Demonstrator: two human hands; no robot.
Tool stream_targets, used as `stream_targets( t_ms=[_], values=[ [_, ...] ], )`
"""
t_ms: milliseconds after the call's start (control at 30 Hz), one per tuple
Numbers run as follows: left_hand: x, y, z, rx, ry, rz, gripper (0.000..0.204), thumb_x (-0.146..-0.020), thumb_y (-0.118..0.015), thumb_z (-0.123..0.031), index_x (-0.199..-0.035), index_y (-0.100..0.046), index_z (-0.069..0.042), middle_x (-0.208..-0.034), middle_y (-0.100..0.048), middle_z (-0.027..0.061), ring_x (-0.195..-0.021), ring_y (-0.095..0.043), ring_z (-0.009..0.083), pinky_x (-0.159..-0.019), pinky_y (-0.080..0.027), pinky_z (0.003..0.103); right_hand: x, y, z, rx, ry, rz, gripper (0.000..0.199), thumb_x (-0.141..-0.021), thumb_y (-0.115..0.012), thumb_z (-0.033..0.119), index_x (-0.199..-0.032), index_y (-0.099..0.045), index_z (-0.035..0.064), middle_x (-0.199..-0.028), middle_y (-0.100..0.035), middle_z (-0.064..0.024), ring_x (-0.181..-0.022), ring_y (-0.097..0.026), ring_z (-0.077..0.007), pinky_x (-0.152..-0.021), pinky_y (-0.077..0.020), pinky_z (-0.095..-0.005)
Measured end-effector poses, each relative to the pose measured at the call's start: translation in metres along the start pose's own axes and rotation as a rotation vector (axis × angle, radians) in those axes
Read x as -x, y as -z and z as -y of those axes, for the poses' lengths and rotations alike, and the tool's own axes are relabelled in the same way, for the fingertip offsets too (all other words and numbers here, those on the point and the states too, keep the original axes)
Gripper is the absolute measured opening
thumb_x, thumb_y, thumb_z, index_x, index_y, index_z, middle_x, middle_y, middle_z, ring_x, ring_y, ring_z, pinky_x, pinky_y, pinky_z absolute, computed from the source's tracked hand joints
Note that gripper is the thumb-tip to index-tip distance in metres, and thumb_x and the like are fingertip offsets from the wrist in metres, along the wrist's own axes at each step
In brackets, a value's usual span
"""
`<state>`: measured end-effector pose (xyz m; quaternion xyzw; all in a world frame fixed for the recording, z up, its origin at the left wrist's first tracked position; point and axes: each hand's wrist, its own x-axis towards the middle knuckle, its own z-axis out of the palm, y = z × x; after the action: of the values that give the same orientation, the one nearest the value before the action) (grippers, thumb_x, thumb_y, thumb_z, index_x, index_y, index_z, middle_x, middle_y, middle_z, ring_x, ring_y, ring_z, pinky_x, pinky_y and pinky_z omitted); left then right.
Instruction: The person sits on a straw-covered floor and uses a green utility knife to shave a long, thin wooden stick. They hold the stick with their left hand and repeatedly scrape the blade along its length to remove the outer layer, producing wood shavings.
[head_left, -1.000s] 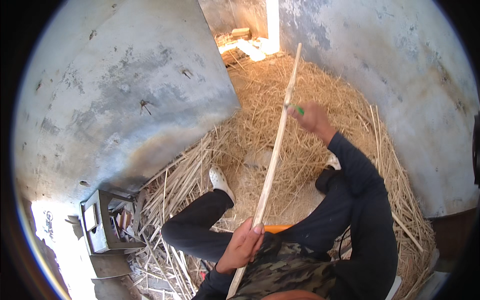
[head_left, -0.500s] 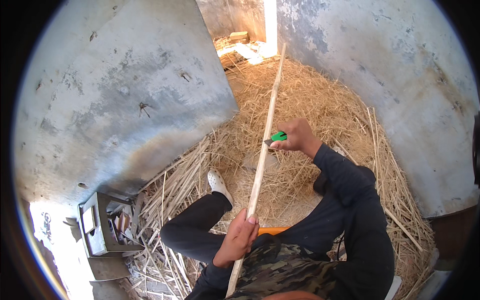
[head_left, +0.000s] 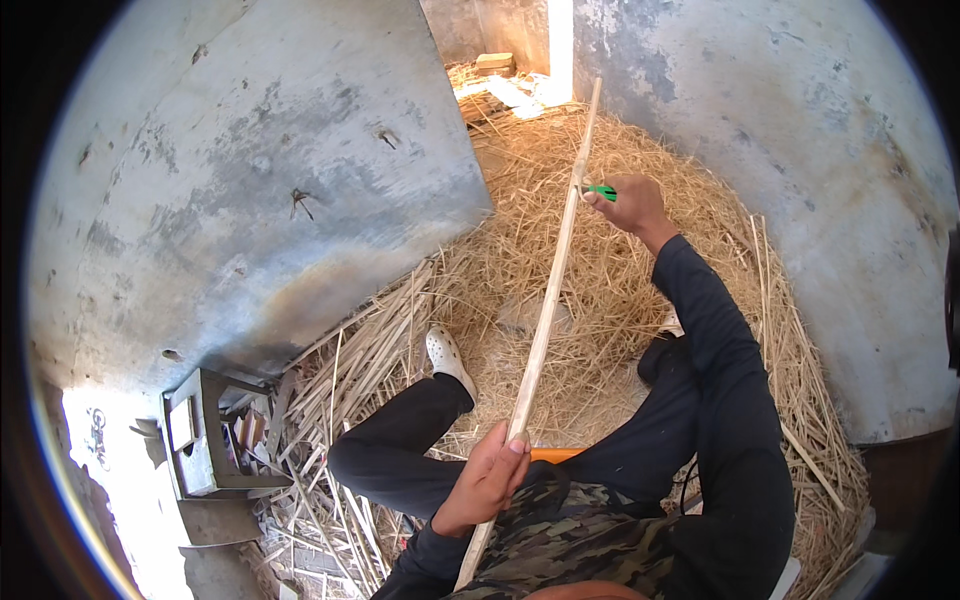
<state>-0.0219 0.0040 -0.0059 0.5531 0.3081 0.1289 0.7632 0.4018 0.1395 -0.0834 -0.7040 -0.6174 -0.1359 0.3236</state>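
A long pale wooden strip [head_left: 548, 312] slants from my lap up and away toward the far wall. My left hand [head_left: 486, 482] is wrapped round its lower part, thumb on top, close to my body. Well up the strip, my right hand [head_left: 634, 205] grips a green-handled utility knife [head_left: 603, 191]. Its blade end meets the strip's right side, near a joint in the wood; the blade itself is too small to make out clearly.
Shavings [head_left: 540, 235] cover the floor, with piled split strips [head_left: 375, 310] on the left. A worn box [head_left: 205, 440] stands at lower left. Grey walls [head_left: 270, 180] rise on both sides. A white clog [head_left: 448, 362] is on my left foot. An orange seat edge [head_left: 556, 454] shows beneath me.
My right hand has slid the knife farther up the strip, away from my body, and that arm is straighter. My left hand keeps its hold. The whole view has shifted slightly.
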Motion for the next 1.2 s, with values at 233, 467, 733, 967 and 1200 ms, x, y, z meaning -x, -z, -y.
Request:
stream_targets(
  t_ms=[233,467,733,967,1200],
  values=[
    [0.024,-0.012,0.003,0.031,0.128,0.152,0.022,-0.104,-0.041,-0.029,-0.1,-0.046,-0.008,-0.063,-0.042,-0.005,-0.049,-0.035,0.0039,-0.045,-0.029,0.021,-0.002,0.018,-0.134,-0.075,-0.738,-0.05,0.08,-0.087,-0.036,0.077,-0.05,-0.048,0.0075,-0.044,-0.035,-0.0036,-0.041,-0.036,-0.0166,-0.043,-0.0319,-0.0379],
    [-0.018,0.007,-0.001,-0.026,0.066,-0.068,0.026,-0.104,-0.04,-0.03,-0.105,-0.048,-0.006,-0.058,-0.042,-0.0041,-0.043,-0.034,0.0034,-0.04,-0.029,0.02,0.017,0.033,-0.056,-0.142,-0.428,0.216,0.077,-0.085,-0.041,0.077,-0.049,-0.046,0.0093,-0.045,-0.036,0.0007,-0.04,-0.031,-0.0138,-0.041,-0.025,-0.037],
    [-0.029,-0.001,-0.017,-0.076,0.042,-0.089,0.022,-0.104,-0.042,-0.025,-0.102,-0.049,-0.004,-0.06,-0.042,-0.0038,-0.048,-0.035,0.003,-0.045,-0.03,0.02,0.064,0.049,0.094,-0.165,0.151,0.389,0.068,-0.074,-0.058,0.076,-0.056,-0.058,0.0106,-0.047,-0.05,-0.0081,-0.043,-0.053,-0.0288,-0.042,-0.039,-0.0406],
    [-0.032,-0.006,-0.021,-0.243,-0.025,-0.167,0.02,-0.103,-0.043,-0.021,-0.095,-0.047,-0.003,-0.064,-0.041,-0.0032,-0.055,-0.036,0.0045,-0.051,-0.031,0.022,0.056,0.028,0.082,-0.116,0.235,0.213,0.07,-0.071,-0.058,0.079,-0.053,-0.049,0.0113,-0.045,-0.046,-0.0076,-0.041,-0.052,-0.0277,-0.041,-0.0375,-0.0391],
    [-0.03,0.0,-0.014,-0.278,-0.091,-0.184,0.02,-0.103,-0.043,-0.021,-0.093,-0.046,-0.004,-0.065,-0.04,-0.0034,-0.056,-0.036,0.0047,-0.051,-0.031,0.023,0.037,0.018,0.073,-0.072,0.198,0.185,0.073,-0.074,-0.052,0.081,-0.051,-0.049,0.0118,-0.043,-0.043,-0.0042,-0.039,-0.046,-0.0227,-0.039,-0.0344,-0.0359]
  ],
)
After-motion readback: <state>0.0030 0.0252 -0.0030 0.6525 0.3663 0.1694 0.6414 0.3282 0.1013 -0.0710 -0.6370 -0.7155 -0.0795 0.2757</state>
